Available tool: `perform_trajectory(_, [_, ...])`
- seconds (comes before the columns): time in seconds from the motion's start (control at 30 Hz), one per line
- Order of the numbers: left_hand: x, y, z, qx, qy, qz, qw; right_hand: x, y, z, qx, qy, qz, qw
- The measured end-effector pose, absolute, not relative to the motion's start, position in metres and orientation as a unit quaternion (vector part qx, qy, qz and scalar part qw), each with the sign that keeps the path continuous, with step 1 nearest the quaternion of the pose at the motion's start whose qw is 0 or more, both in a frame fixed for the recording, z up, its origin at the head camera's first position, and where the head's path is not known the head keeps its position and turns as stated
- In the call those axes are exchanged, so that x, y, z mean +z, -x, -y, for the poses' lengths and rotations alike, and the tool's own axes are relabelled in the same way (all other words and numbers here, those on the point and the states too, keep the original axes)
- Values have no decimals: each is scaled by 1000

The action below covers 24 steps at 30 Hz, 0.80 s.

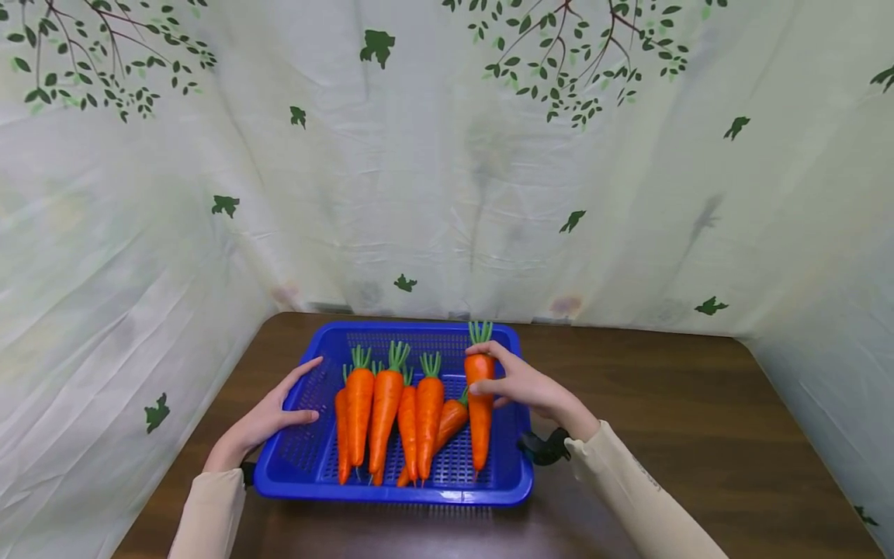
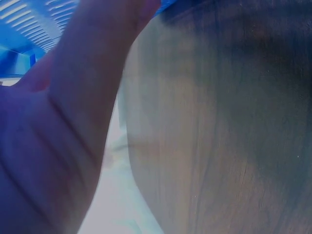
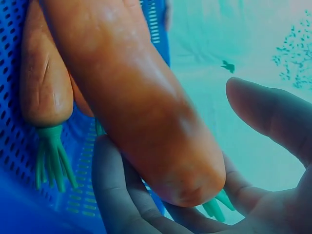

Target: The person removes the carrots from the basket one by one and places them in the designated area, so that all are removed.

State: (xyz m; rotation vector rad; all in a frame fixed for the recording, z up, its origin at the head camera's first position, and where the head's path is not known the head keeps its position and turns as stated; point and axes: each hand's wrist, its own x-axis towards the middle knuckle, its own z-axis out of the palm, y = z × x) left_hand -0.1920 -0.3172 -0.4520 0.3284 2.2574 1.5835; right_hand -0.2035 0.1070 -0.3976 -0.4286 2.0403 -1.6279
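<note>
A blue plastic basket (image 1: 482, 494) with slotted walls holds several orange carrots (image 1: 386, 404) with green stubby tops. At its right side, my right hand (image 1: 520, 382) holds one carrot (image 1: 480, 419) near the top end, stems pointing away. That carrot (image 3: 131, 92) fills much of the right wrist view, with fingers (image 3: 111, 180) behind and beside it. My left hand (image 1: 268, 415) rests over the basket's left rim, thumb and index finger extended inward and spread apart. Its other fingers are hidden. In the left wrist view only part of the left hand (image 2: 73, 112) shows, beside the basket wall.
The basket stands on a dark brown wooden table (image 1: 642, 404). Pale curtains (image 1: 447, 194) printed with leaves and branches surround the table's back and sides. Another carrot (image 1: 450, 423) lies slanted in the basket, just left of the held one.
</note>
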Motion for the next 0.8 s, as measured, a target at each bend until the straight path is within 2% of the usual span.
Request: perform_trajectory(0.8, [-452,189,317,557,-119,-807,157,-379,182,-147,-654,187,-703,208])
